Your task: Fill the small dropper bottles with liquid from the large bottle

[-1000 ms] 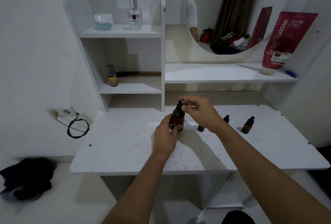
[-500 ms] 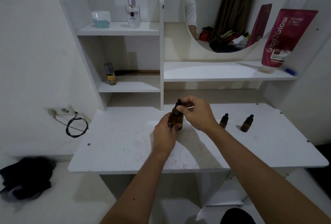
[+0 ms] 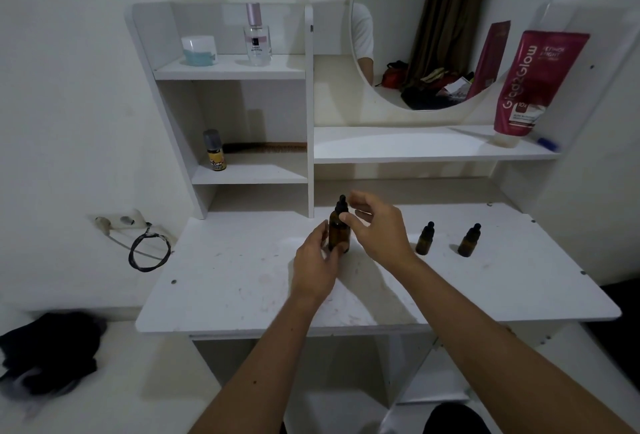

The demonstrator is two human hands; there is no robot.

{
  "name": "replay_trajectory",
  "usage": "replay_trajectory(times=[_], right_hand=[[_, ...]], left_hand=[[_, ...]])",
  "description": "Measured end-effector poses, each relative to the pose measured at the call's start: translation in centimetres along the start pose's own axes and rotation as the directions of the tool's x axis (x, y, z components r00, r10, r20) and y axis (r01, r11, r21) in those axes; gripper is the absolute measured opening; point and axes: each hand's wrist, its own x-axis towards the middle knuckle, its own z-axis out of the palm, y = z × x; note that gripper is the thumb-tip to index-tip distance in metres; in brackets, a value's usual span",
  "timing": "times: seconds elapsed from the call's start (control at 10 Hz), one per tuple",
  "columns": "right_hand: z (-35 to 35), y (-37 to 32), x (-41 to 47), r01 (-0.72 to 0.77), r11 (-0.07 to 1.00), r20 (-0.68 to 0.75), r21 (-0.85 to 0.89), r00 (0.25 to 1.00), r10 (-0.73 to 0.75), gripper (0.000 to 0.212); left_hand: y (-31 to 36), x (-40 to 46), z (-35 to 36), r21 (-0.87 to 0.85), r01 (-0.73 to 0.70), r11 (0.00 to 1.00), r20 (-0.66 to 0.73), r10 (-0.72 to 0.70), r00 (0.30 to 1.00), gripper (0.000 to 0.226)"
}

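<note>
The left hand [image 3: 317, 260] curls round the lower body of the large amber glass dropper bottle [image 3: 339, 231], holding it upright on the white surface [image 3: 242, 277]. The right hand [image 3: 375, 225] sits at the bottle's neck with thumb and forefinger closing on the black dropper cap [image 3: 343, 206]; whether they grip the cap or only touch it I cannot tell, and the other fingers are loosely spread. The bottle stands near the middle of the surface, just in front of the shelf divider, its long axis vertical and the rubber bulb pointing straight up. To the right, well apart from the hands, two small amber dropper bottles [image 3: 425, 238] [image 3: 469, 240] stand upright side by side, each with its black cap on and its long axis vertical too. Judging by this, the task is at its beginning: the large bottle is not yet open, neither small bottle is uncapped, and no liquid appears to be moved. What is left is to unscrew the large cap, open the small bottles, fill each and close them. Beyond, a pink tube [image 3: 533, 83] leans on the shelf beside a round mirror [image 3: 450, 17].
</note>
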Motion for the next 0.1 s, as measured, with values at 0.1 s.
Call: replay_trajectory(times=[0.1], right_hand=[[0.35,0.68,-1.71,0.057,0.995,-0.051,-0.085,0.997,-0.062,0.051]], left_hand=[[0.01,-0.99,-0.43,0.060,0.035,0.998,0.018,-0.036,0.999,0.058]])
